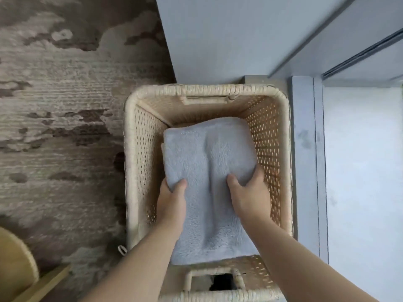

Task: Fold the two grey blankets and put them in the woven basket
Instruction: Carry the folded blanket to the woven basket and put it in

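The left hand (172,201) grips the left edge of a folded grey blanket (207,153). Its thumb lies flat on top of the pile and its fingers are tucked under the fold, out of sight. The right hand (250,192) holds the opposite edge in much the same way, with its thumb pressed into the fleece and the rest of the hand wrapped round the right side. Both bare forearms reach in from the near side, one on each flank of the cloth.

The blanket is inside the woven basket (130,149). Its far end is down in the bottom, and its near end lies up against the near wall. A soft crease runs along its length between the two thumbs. A sliver of paler edge shows at its left side, but I cannot tell what that is.

The basket is pale, rectangular and open-weave, with light showing through its right wall. The far wall has a handle slot (206,99), and another handle opening (214,281) is cut in the near wall, with something dark showing through it.

The basket stands at the edge of a mottled brown and beige rug (54,127) that spreads away to the left. To its right and beyond is pale grey floor (359,171). The curved edge of a light wooden piece (15,269) shows in the near left corner, on the rug.
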